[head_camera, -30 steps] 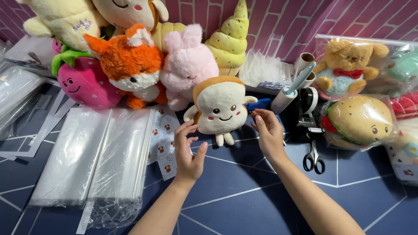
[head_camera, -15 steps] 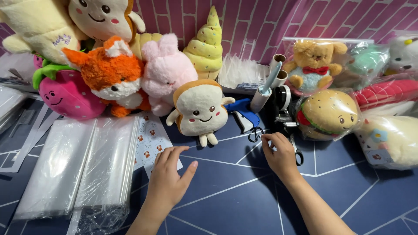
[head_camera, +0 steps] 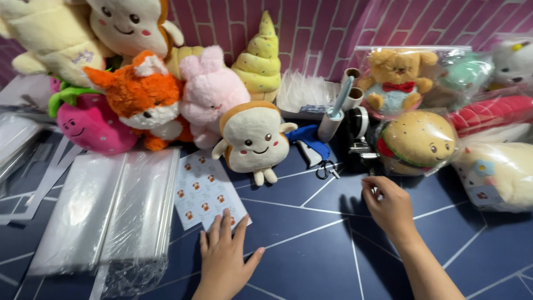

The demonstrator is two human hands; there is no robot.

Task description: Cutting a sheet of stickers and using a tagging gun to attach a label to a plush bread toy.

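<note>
Near the front edge of the worktop (head_camera: 311, 244), my left hand (head_camera: 225, 258) lies flat, fingers spread, their tips touching the sticker sheet (head_camera: 206, 191). My right hand (head_camera: 388, 205) is curled; I cannot tell if it pinches something. Behind stands the toast plush (head_camera: 254, 136), with the blue tagging tool (head_camera: 308, 141) just beside it. I think a careless reach could knock over the toast plush.

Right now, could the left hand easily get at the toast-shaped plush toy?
Probably yes: the left hand lies flat on the sticker sheet, and the toast plush stands just beyond with nothing in between.
</note>
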